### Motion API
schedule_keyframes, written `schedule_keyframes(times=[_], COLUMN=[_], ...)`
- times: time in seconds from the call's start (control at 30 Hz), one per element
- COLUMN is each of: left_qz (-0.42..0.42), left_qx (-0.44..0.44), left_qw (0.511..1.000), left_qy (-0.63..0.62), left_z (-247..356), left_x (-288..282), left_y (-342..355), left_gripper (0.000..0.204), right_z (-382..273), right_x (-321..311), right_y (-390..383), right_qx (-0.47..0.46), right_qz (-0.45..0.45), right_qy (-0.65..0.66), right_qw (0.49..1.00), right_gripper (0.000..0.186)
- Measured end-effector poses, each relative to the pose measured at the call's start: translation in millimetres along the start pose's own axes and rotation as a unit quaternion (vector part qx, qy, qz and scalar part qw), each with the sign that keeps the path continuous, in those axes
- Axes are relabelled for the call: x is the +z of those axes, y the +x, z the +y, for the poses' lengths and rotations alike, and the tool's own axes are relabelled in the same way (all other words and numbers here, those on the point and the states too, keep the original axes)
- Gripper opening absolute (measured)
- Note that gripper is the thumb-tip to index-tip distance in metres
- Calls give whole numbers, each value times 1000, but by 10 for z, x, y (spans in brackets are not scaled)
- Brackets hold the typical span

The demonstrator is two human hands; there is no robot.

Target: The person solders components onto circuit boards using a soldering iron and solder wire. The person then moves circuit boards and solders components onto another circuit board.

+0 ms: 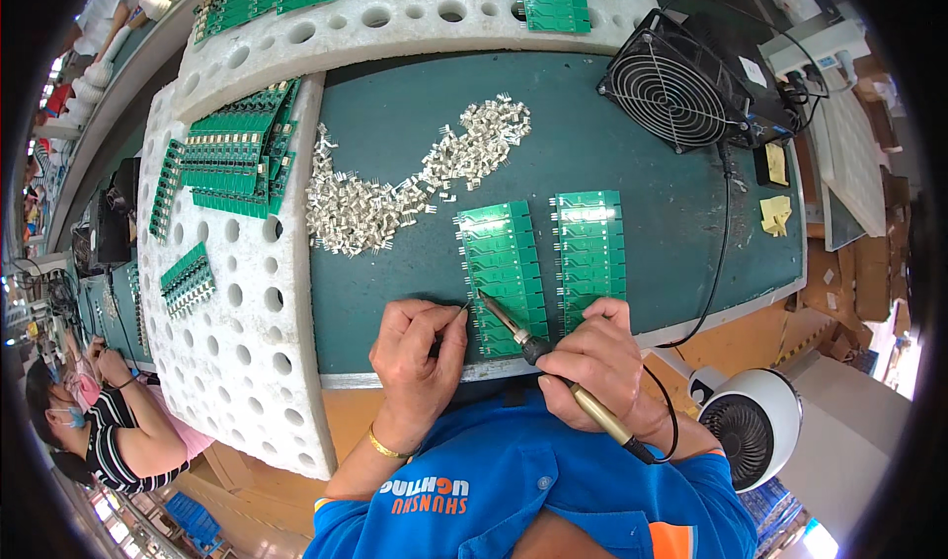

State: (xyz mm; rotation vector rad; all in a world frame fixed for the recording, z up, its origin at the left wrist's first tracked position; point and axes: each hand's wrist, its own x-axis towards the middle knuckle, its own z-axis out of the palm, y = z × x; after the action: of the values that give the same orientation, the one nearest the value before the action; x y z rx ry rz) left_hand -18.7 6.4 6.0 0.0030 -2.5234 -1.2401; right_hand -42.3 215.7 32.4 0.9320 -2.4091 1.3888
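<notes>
In my right hand (597, 366) is a soldering iron (592, 408) with a gold-coloured handle. Its tip rests at the left edge of a green circuit board panel (504, 253), which lies on the dark green bench mat. My left hand (420, 347) is closed in a pinch by the same edge, on a thin strand of solder wire (464, 309) close to the iron's tip. A second circuit board panel (591, 248) lies just to the right, its lower end close to my right fingers. Small pins stick out along the left edges of both panels.
A pile of small white connectors (365, 213) lies beyond my left hand. Foam boards (227, 361) at left and back carry stacked green panels (237, 154). A black fan (671, 80) stands at the back right, near a yellow sponge (775, 215). Another person (128, 421) sits far left.
</notes>
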Motion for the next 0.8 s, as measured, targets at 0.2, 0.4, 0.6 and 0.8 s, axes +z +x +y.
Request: schedule_keyframes(times=[0.2,0.4,0.6,0.8], left_qz=[-1,9,3,2], left_qx=[19,23,24,19], left_qw=[1000,999,999,999], left_qy=[18,37,44,38], left_z=[8,22,48,35], left_x=[0,21,26,28], left_y=[-1,-1,14,4], left_gripper=[13,12,12,12], right_z=[-5,-15,-24,-26], right_x=[-5,-1,-7,-14], right_y=[0,10,17,22], right_qx=[0,-2,-1,-1], right_qz=[-4,-4,-3,-7], right_qy=[1,-3,-5,-6], right_qw=[1000,1000,1000,1000], right_gripper=[28,28,28,27])
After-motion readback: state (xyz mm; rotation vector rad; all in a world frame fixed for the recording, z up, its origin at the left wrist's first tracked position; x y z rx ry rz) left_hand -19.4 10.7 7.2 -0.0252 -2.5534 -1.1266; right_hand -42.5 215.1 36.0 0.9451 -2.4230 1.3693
